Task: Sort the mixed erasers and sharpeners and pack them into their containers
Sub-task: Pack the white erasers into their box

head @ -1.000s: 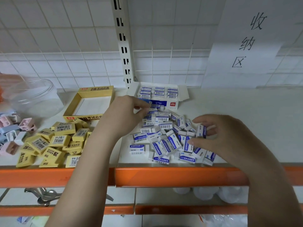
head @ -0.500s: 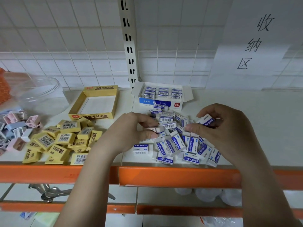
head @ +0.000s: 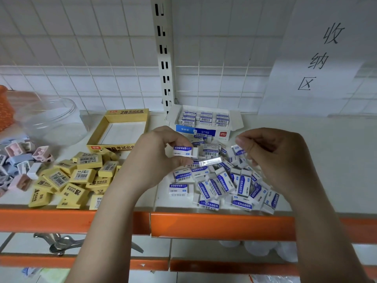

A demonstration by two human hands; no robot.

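Pinching one white eraser above the loose pile of white erasers near the shelf's front edge, the left hand hides part of that pile, and the right hand holds another eraser in its curled fingers. Behind stand two open boxes, a yellow box and a white-blue box, with yellow erasers and pastel sharpeners toward the left edge, beside one clear jar.

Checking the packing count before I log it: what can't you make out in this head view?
- White-and-blue cardboard eraser box: lower layers hidden beneath the top erasers.
- Pile of blue-and-white sleeved erasers: partly covered by the left hand and right hand.
- Pastel plastic sharpeners: cut off by the left edge.
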